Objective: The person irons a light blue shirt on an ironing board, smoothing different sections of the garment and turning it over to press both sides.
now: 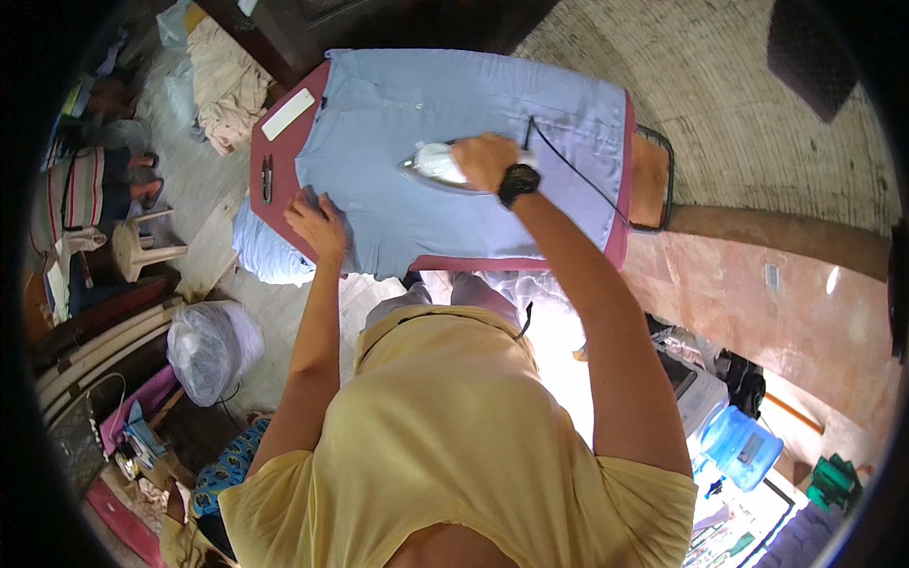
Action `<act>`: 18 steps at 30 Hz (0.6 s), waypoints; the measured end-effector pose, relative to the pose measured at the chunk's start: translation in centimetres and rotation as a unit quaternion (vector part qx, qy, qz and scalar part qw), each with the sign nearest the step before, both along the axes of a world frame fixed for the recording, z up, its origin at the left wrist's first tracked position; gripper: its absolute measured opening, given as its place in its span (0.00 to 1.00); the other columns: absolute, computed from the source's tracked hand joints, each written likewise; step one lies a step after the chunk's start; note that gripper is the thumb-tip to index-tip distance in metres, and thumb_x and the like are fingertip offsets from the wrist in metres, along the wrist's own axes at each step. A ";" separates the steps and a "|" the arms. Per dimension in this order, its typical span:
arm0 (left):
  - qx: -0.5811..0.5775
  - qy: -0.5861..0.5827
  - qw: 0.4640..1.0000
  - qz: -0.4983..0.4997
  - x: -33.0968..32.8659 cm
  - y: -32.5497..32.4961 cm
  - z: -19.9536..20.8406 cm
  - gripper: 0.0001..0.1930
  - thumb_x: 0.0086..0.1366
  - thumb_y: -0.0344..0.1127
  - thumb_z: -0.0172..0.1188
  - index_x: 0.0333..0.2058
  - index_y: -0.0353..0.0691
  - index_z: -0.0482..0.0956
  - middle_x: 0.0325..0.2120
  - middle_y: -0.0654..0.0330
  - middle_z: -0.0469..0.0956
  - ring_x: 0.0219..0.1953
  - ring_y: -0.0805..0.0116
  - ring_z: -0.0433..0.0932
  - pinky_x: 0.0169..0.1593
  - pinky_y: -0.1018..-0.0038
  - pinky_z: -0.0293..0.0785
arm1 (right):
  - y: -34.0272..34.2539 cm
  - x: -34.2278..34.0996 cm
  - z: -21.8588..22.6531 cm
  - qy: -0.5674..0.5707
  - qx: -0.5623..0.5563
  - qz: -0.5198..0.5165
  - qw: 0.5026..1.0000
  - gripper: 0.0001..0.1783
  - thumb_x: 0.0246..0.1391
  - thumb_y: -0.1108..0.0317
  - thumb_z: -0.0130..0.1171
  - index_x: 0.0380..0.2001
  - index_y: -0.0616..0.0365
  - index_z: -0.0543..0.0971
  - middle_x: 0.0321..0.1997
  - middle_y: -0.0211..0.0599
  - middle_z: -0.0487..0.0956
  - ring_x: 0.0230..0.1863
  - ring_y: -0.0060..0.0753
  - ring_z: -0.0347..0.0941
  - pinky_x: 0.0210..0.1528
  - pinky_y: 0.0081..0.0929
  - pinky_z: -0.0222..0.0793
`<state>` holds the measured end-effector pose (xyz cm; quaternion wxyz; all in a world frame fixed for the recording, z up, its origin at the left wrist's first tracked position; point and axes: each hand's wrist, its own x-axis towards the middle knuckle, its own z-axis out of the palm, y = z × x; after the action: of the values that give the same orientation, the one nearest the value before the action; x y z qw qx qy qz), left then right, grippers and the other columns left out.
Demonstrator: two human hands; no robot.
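My right hand (487, 161), with a black watch on its wrist, grips a white clothes iron (436, 164) whose tip points left. The iron rests on a light blue garment (379, 208) spread over a maroon ironing board (276, 210). From the iron a dark cord (578, 174) runs across the cloth to the board's right end. My left hand (317, 225) lies with fingers apart at the garment's left edge. Near it on the bare board are a small dark snips-like tool (267, 180) and a white flat oblong thing (288, 115).
Pale blue cloth (270, 246) hangs below the board's left side. Beige cloth (227, 80) is heaped at the far left, above a wooden stool (142, 248) and a plastic-wrapped bundle (213, 350). At the lower right is a blue water jug (743, 448). Another person's feet (147, 178) show at left.
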<state>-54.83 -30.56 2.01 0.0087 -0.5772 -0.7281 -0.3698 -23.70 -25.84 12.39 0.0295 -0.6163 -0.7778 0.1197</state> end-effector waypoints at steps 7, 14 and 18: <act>-0.107 -0.182 0.976 -0.057 -5.9 2.7 -2.8 0.17 0.57 0.41 0.72 0.32 0.35 0.75 0.24 0.56 0.74 0.25 0.61 0.73 0.33 0.65 0.70 | -6.1 20.3 0.6 -0.033 -0.019 -0.157 0.987 0.24 0.61 0.55 0.39 0.22 0.56 0.79 0.25 0.50 0.81 0.30 0.56 0.79 0.36 0.52 0.75; -0.071 -0.116 0.990 -0.047 -5.4 2.8 -3.8 0.17 0.58 0.42 0.71 0.28 0.35 0.74 0.21 0.59 0.71 0.23 0.67 0.69 0.31 0.69 0.69 | -6.3 9.6 -3.8 -0.084 0.072 0.081 0.991 0.10 0.45 0.58 0.63 0.24 0.51 0.78 0.22 0.40 0.78 0.26 0.45 0.76 0.25 0.46 0.69; -0.073 -0.151 0.984 -0.054 -6.5 3.2 -5.0 0.18 0.60 0.42 0.70 0.28 0.36 0.73 0.21 0.61 0.70 0.23 0.68 0.67 0.30 0.69 0.68 | -7.5 -3.8 -1.4 0.092 -0.031 -0.013 0.995 0.16 0.56 0.55 0.53 0.25 0.52 0.84 0.23 0.43 0.82 0.28 0.46 0.82 0.33 0.48 0.76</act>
<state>-61.33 -27.36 -3.04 -0.1636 -0.5523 -0.7137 -0.3986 -27.53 -33.37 10.97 0.0834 -0.6133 -0.7596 0.1998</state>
